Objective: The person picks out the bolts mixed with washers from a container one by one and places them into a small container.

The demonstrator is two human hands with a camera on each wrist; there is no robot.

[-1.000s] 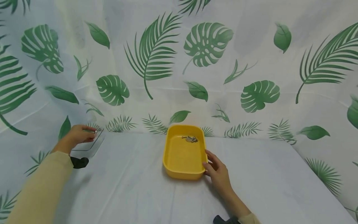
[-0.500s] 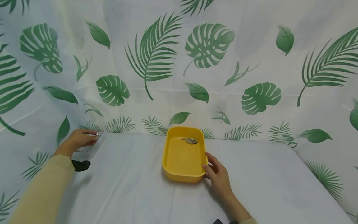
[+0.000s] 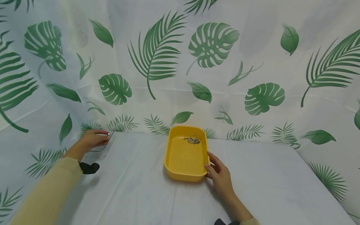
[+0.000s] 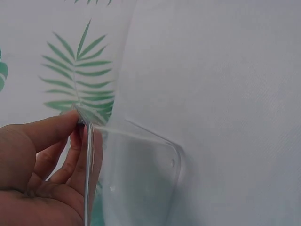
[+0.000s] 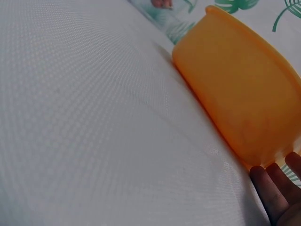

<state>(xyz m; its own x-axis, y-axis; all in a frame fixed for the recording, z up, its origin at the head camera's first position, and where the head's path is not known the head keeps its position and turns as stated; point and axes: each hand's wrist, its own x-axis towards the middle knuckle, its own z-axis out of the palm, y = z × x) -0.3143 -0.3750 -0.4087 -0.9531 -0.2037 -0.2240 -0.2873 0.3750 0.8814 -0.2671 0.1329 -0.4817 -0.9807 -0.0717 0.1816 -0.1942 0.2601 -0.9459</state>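
At the left, my left hand pinches the upper rim of a clear plastic box between thumb and fingers. A small shiny metal bit shows at the fingertips. Part of the box lies hidden behind the hand in the head view. My right hand grips the right side of a yellow tray, thumb at the rim and fingers against the outer wall. Inside the tray, toward its far end, lie several small metal pieces, one of them flat and round.
A white cloth covers the table. Behind it stands a white curtain with green leaf prints, which continues along the left and right sides.
My left hand has moved to the right with the clear box. The right hand keeps its hold on the yellow tray, which has stayed about where it was.
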